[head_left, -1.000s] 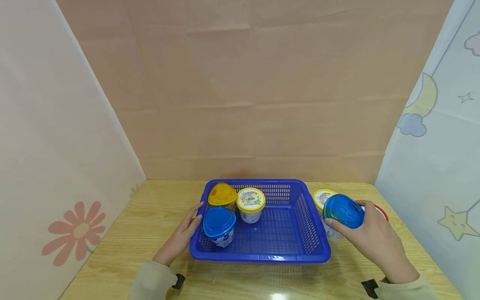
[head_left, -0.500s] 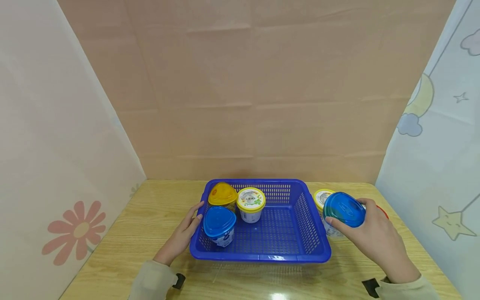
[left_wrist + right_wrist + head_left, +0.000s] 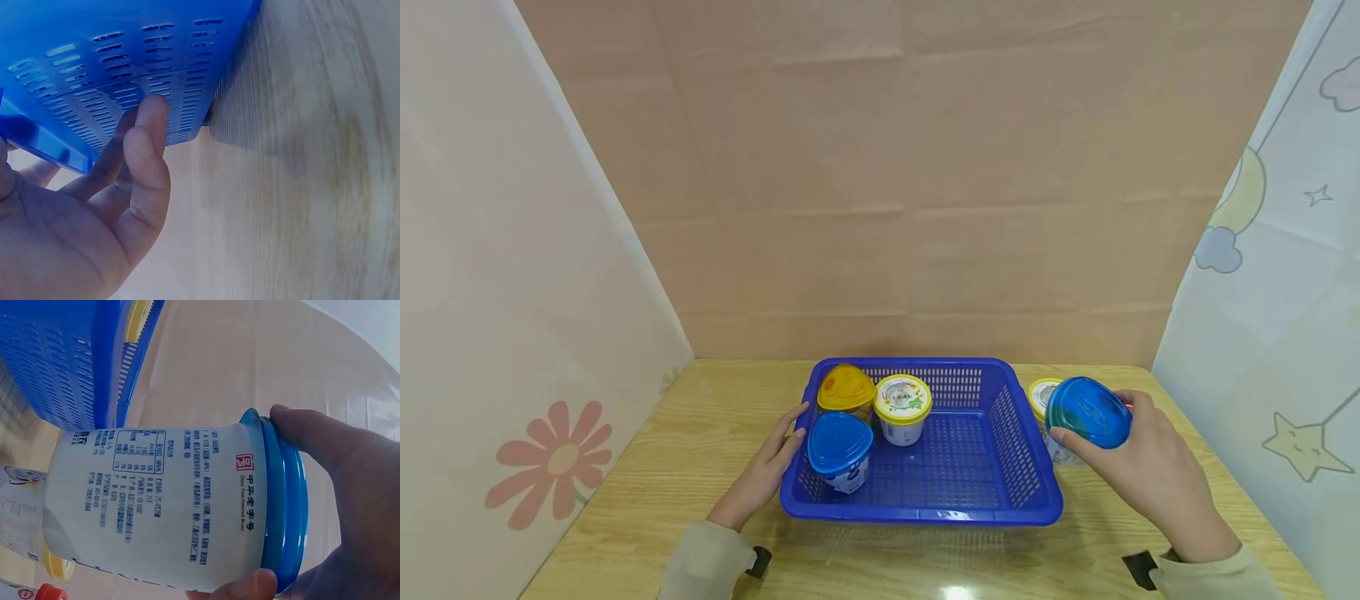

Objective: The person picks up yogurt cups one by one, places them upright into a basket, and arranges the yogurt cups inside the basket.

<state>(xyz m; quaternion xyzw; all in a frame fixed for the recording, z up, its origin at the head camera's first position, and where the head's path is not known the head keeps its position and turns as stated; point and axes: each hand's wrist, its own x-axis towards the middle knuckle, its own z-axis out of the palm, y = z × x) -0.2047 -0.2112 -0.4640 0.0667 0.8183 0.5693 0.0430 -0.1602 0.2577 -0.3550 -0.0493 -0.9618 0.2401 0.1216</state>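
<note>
My right hand [image 3: 1157, 467] grips a white yogurt tub [image 3: 156, 506] by its blue lid [image 3: 1090, 412], thumb on one side and fingers on the other. The tub is raised just right of the blue basket [image 3: 925, 517]. Printed text covers its side in the right wrist view. At the basket's left rim, my left hand [image 3: 767, 467] holds the edge, its bent fingers [image 3: 147, 162] against the slotted outer wall. Inside the basket, a blue-lidded tub [image 3: 840, 450], a yellow-lidded tub [image 3: 846, 389] and a round white-lidded tub [image 3: 902, 408] stand upright on the left.
Behind the raised tub stands another yellow-rimmed tub [image 3: 1042, 396] on the wooden table [image 3: 647, 500]. A red cap [image 3: 51, 592] shows at the lower left of the right wrist view. A brown sheet [image 3: 910, 208] rises behind the table, with patterned sheets at both sides.
My right hand has lifted the blue-lidded tub slightly, and its lid now faces the camera a little differently. The left hand and the basket have stayed in place.
</note>
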